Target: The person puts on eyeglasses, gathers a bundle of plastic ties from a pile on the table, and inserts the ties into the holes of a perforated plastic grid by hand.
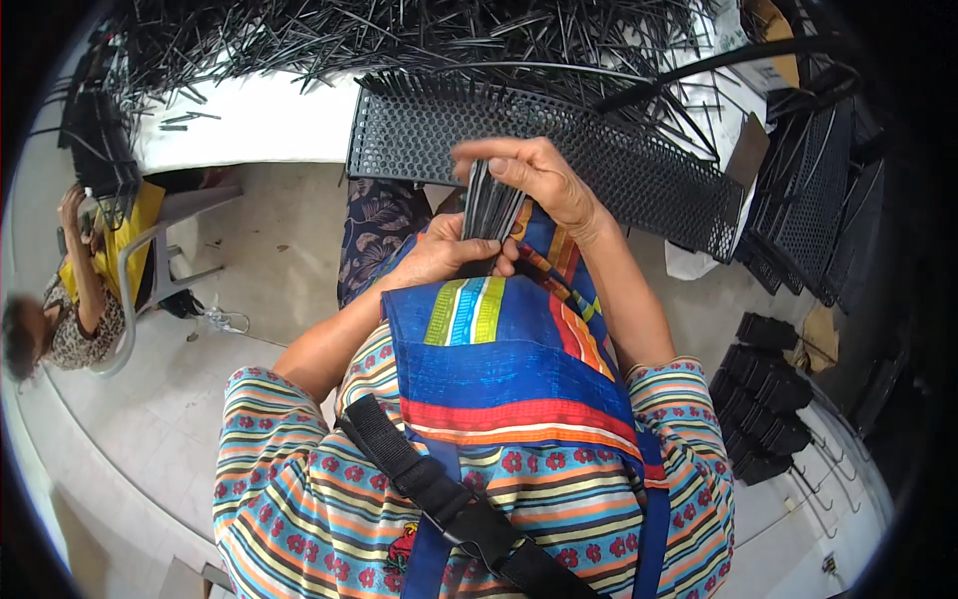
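A bundle of thin black strips (486,215) stands roughly upright over my lap. Around its lower part my left hand (444,252) is closed, thumb lying across the strips. At the upper end is my right hand (547,180), its fingers curved round the top of the bundle and its thumb against the near side. Those right fingertips are smeared by motion. Just beyond the hands lies a long black perforated tray (639,185), resting at the table's near edge.
A large heap of loose black strips (299,40) covers the far part of the white table (249,125). Stacked black perforated panels (798,190) stand at the right, above black parts (763,399) on the floor. At the left, another person (85,299) sits by a grey chair (150,260).
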